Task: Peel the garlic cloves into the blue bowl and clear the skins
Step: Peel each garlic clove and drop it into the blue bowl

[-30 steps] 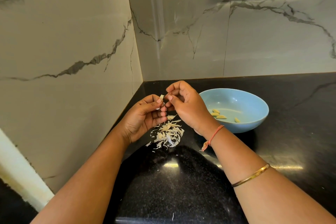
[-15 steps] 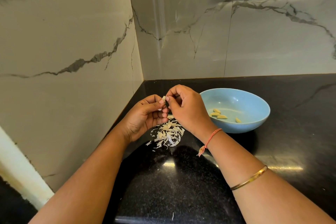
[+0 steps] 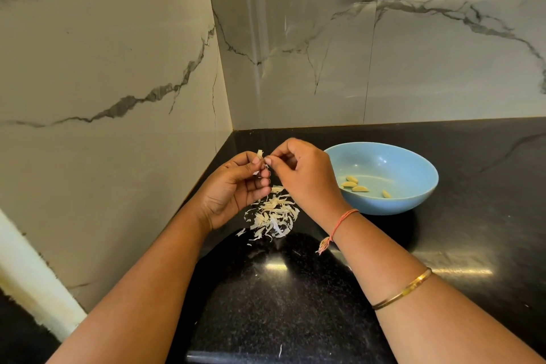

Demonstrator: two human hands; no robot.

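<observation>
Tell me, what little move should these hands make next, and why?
Probably the right hand should pull the flap off the garlic clove and let it fall on the pile of skins below. The left hand pinches the clove, a pale flap sticks up from it, and the right fingertips pinch right beside it. Four peeled cloves lie in the blue bowl.

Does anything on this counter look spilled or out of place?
Only peeling waste: a loose heap of papery garlic skins on the black stone counter left of the pale blue bowl, one stray sliver near the front edge. Left hand and right hand pinch a garlic clove above it.
</observation>
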